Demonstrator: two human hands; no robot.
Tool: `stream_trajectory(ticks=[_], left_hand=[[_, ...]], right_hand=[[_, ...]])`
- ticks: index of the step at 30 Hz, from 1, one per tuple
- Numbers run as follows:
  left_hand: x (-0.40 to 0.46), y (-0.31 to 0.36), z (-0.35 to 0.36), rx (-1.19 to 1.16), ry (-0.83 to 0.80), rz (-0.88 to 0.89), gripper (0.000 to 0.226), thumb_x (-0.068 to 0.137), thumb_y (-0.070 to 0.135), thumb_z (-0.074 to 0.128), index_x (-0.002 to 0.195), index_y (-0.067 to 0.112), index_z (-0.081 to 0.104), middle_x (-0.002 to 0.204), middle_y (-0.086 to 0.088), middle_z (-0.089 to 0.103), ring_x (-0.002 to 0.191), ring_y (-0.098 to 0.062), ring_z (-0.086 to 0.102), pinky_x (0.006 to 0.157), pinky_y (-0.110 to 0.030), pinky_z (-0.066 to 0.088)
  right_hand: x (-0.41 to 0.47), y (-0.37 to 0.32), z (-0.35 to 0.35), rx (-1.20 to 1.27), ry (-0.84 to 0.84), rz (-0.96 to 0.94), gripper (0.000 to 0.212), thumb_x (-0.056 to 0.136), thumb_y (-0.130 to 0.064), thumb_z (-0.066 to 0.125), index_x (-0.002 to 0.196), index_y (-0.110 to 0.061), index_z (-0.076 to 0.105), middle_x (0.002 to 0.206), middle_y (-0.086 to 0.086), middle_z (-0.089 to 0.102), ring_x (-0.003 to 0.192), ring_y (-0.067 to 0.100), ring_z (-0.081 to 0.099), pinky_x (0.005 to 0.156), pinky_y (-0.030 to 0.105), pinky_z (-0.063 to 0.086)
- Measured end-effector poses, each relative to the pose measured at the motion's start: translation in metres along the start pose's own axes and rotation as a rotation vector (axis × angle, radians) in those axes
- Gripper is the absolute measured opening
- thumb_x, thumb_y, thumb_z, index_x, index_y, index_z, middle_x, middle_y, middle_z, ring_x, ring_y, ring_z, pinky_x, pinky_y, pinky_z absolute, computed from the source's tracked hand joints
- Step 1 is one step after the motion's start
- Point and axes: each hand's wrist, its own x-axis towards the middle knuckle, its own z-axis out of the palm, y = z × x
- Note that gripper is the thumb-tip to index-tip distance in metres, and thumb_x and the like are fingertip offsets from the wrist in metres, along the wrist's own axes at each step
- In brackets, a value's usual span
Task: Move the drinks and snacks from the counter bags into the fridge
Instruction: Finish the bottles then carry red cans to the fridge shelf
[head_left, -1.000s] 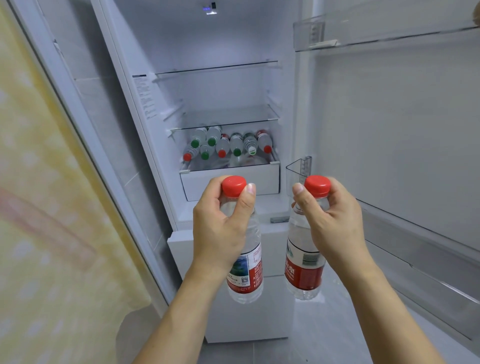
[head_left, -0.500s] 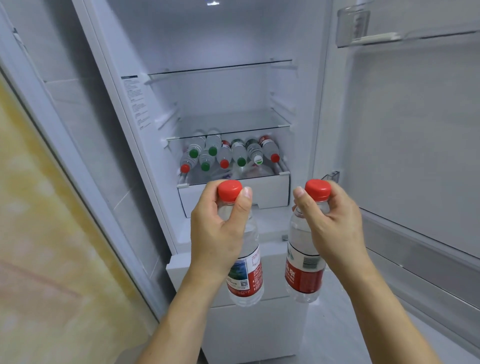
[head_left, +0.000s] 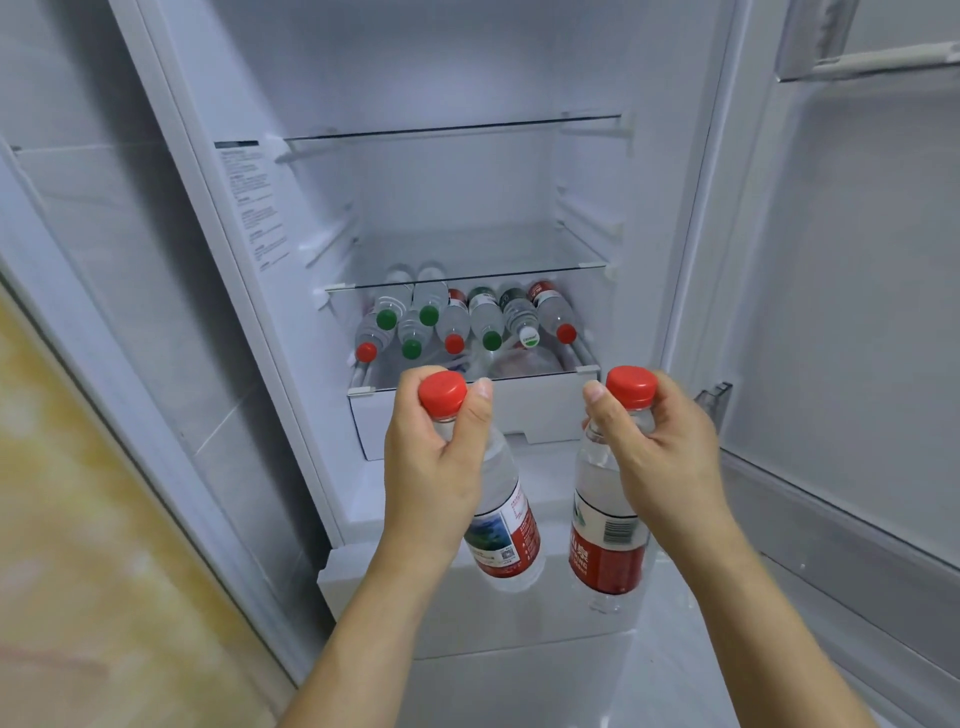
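Note:
I hold two clear water bottles with red caps and red labels upright in front of the open fridge. My left hand (head_left: 434, 457) grips the neck of the left bottle (head_left: 506, 540). My right hand (head_left: 657, 452) grips the neck of the right bottle (head_left: 605, 545). Both hang just in front of the white drawer (head_left: 550, 410). Behind them, several bottles (head_left: 467, 319) with red, green and white caps lie on their sides on the lowest glass shelf (head_left: 363, 387), under a second glass shelf.
Two bare glass shelves (head_left: 452, 132) sit higher in the fridge. The open fridge door with its clear door bins (head_left: 878, 62) stands on the right. A yellow patterned wall (head_left: 78, 519) and a grey tiled wall lie to the left.
The view has moved closer to the fridge and shifted right. Both hands with their bottles have kept their grip and sit nearer the drawer front.

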Motion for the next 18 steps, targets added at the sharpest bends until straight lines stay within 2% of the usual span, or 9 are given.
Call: stream_trajectory(ticks=[3,7,10,16,18], left_hand=[[0.009,-0.007,0.012,0.022,0.037,0.025,0.019,0.091,0.044,0.061,0.090,0.029,0.050,0.079,0.013,0.059,0.075,-0.004,0.055,0.073,-0.010,0.043],[0.022,-0.015,0.027,0.034,0.083,0.056,0.017,0.092,0.043,0.062,0.091,0.030,0.050,0.079,0.017,0.059,0.073,-0.001,0.055,0.072,-0.008,0.042],[0.029,-0.018,0.038,0.058,0.131,0.096,0.015,0.093,0.042,0.062,0.091,0.033,0.050,0.078,0.022,0.058,0.073,0.001,0.055,0.071,-0.007,0.040],[0.039,-0.023,0.046,0.052,0.200,0.170,0.012,0.093,0.042,0.061,0.093,0.036,0.051,0.086,0.011,0.063,0.080,-0.007,0.060,0.077,-0.010,0.043],[0.047,-0.023,0.046,0.044,0.211,0.197,0.012,0.093,0.041,0.061,0.095,0.035,0.051,0.086,0.013,0.064,0.080,-0.005,0.060,0.076,-0.009,0.042]], right_hand=[[0.015,0.008,0.000,-0.014,-0.011,0.008,0.028,0.078,-0.072,0.055,0.089,-0.046,0.057,0.083,-0.015,0.068,0.078,0.005,0.065,0.063,0.021,0.045],[0.036,0.017,0.000,-0.010,-0.019,-0.016,0.025,0.081,-0.069,0.056,0.089,-0.044,0.056,0.083,-0.018,0.066,0.078,0.002,0.063,0.062,0.017,0.043],[0.049,0.019,0.004,0.013,-0.034,-0.059,0.027,0.080,-0.068,0.055,0.084,-0.042,0.057,0.083,-0.020,0.067,0.076,-0.002,0.063,0.061,0.007,0.044],[0.069,0.023,0.016,0.098,-0.011,-0.090,0.021,0.082,-0.064,0.057,0.083,-0.043,0.057,0.082,-0.026,0.065,0.078,-0.005,0.061,0.065,0.003,0.041],[0.075,0.024,0.022,0.119,0.025,-0.112,0.019,0.085,-0.059,0.058,0.082,-0.040,0.056,0.081,-0.028,0.063,0.077,-0.007,0.059,0.066,0.003,0.040]])
